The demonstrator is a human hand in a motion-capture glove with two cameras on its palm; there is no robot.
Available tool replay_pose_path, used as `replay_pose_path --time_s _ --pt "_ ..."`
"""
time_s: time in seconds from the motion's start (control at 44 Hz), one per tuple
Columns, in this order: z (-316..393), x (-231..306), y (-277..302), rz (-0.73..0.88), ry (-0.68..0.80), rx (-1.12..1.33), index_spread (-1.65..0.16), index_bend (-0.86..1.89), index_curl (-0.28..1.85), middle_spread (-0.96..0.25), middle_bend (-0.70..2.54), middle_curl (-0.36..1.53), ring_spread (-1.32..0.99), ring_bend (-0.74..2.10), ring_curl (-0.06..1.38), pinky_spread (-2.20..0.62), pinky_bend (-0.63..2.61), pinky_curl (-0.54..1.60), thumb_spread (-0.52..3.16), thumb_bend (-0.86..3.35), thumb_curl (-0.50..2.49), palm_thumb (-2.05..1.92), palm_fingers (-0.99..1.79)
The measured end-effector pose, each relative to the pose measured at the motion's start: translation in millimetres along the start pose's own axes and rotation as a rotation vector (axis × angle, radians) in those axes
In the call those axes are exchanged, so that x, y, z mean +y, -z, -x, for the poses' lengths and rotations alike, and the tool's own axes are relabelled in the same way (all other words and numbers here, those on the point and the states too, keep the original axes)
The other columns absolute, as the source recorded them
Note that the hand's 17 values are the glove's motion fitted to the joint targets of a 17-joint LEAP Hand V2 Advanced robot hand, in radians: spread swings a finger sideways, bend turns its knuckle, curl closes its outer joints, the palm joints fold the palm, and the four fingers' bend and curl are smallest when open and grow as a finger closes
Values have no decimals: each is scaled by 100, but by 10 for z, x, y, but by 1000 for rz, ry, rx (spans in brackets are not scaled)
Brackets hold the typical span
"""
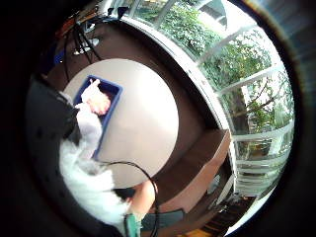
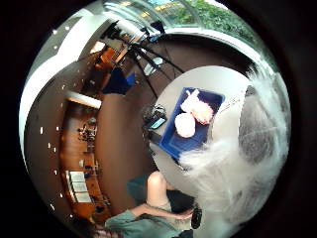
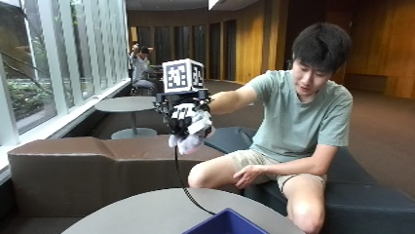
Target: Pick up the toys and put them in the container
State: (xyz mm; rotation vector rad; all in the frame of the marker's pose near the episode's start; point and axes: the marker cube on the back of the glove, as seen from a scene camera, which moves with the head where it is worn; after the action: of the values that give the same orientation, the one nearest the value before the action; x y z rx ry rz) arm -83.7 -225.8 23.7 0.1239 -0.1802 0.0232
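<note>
My gloved right hand (image 3: 184, 116) is raised high above the round table (image 3: 156, 209), its fingers curled round a white and grey fluffy plush toy (image 3: 192, 136). The toy's fur fills the near part of both palm views (image 1: 91, 185) (image 2: 233, 168). Far below, the blue container (image 1: 109, 106) (image 2: 190, 134) sits on the table near its edge. Inside it lie a pink plush toy (image 1: 98, 102) (image 2: 203, 113) and white soft toys (image 2: 185, 124). Only a corner of the container (image 3: 223, 225) shows in the outside view.
The person sits on a dark bench (image 3: 363, 195) beside the table, bare left hand (image 3: 248, 175) resting on the thigh. A brown upholstered bench (image 3: 84, 165) runs along the window wall behind. A second round table (image 3: 126, 104) stands farther back.
</note>
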Motion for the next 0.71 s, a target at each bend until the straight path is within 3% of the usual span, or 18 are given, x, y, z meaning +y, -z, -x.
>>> replay_pose_path --time_s 0.228,0.319,0.523,0.546,0.614,0.705 --pt "882 -97 -429 22 47 -41 -26 89 100 -18 125 88 -40 127 76 -32 91 60 53 -1 94 70 96" --pt "1071 -130 -665 122 37 -30 -26 86 101 -18 124 88 -40 127 76 -32 92 61 50 -2 96 69 90" --pt "1349 -24 -1220 595 -73 76 -23 53 97 -21 109 83 -36 128 76 -28 92 63 81 -8 86 45 36" --pt "1365 -11 -1238 630 -77 80 -22 38 92 -19 90 77 -33 116 73 -23 103 65 87 -12 81 35 -3" --pt "1418 -4 -1230 654 -65 100 -20 27 88 -13 69 71 -26 102 71 -16 113 65 98 -9 74 25 -27" --pt "1452 38 -1126 582 -39 131 -19 17 77 -8 53 63 -19 80 62 -9 110 59 108 -6 66 16 -28"
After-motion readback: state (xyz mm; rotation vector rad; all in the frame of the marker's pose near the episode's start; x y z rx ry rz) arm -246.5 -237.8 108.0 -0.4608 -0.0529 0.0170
